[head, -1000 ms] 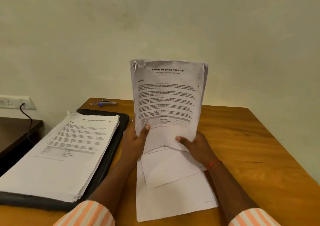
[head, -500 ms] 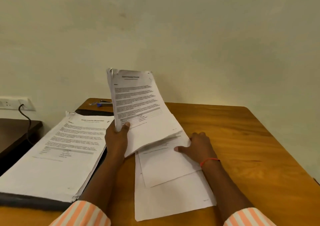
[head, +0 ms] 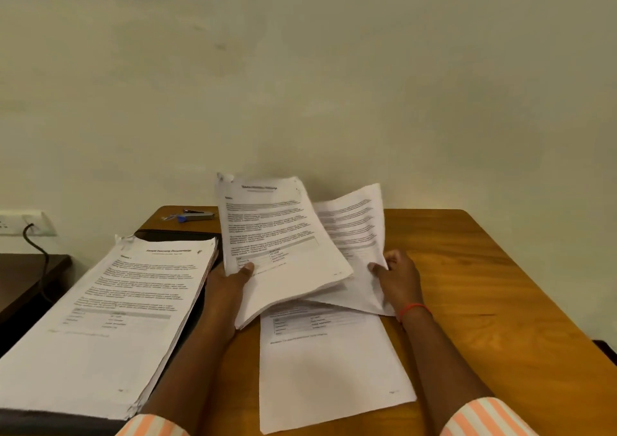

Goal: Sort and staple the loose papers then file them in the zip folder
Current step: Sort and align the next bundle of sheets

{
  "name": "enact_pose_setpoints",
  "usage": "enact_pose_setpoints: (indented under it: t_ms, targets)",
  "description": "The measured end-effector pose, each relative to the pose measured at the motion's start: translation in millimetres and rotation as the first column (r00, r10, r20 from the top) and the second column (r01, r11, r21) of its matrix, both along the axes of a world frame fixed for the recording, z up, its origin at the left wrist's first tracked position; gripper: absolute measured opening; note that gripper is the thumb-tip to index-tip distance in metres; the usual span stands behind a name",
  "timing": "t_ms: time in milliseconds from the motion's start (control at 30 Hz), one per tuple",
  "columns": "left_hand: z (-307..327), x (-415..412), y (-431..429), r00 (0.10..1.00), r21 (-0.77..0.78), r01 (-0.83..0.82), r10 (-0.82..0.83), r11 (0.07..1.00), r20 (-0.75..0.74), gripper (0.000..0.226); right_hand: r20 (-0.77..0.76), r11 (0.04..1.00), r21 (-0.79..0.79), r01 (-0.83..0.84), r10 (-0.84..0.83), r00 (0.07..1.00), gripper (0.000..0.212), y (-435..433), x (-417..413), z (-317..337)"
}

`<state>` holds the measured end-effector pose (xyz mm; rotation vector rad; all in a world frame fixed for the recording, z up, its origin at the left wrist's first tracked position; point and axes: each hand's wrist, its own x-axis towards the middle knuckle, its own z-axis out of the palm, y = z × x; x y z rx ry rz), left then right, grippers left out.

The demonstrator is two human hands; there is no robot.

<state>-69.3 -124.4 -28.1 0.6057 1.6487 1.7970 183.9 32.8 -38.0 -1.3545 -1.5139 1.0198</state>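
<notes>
My left hand (head: pixel 230 285) grips a thick bundle of printed papers (head: pixel 280 235) by its lower left edge, tilted up above the table. My right hand (head: pixel 397 275) pinches a single printed sheet (head: pixel 354 235) and lifts its far end off the table, just right of the bundle. One more sheet (head: pixel 330 369) lies flat on the wooden table (head: pixel 467 285) under both. A tall stack of papers (head: pixel 110 318) rests on the black zip folder (head: pixel 177 235) at the left. A stapler (head: pixel 197 216) with a blue end lies at the table's far left corner.
The table stands against a plain wall. Its right edge runs diagonally at the right of the view. A dark side table (head: pixel 26 278) stands to the left, below a wall socket (head: pixel 23 223) with a black cable plugged in.
The left hand alone now holds the bundle, lowered and tilted. The right hand let go of it, went down to the table and now lifts one sheet.
</notes>
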Motion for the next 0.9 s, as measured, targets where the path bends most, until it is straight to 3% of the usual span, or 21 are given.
enact_pose_setpoints:
  t_ms: [100,167,700,900]
  targets:
    - [-1.7,7.1,2.7,0.994,-0.02,0.104,-0.103,0.994,0.024,0.033,-0.294,0.998,-0.067,0.004,-0.023,0.956,0.026,3.3,8.3,4.6]
    - [-1.8,10.5,4.0,0.99,-0.02,0.136,-0.135,0.99,0.035,0.039,-0.371,0.997,-0.082,-0.015,-0.017,0.928,0.028,2.2,9.2,6.7]
    - [-2.5,10.2,5.0,0.987,0.028,0.131,-0.133,0.991,0.096,0.033,-0.356,0.997,-0.076,-0.034,0.005,0.934,0.031,6.7,10.4,-1.9]
    - [-1.3,12.0,5.8,0.987,0.027,0.154,-0.155,0.988,0.03,0.035,-0.39,0.991,-0.074,-0.111,0.074,0.918,0.035,0.2,9.6,4.1]
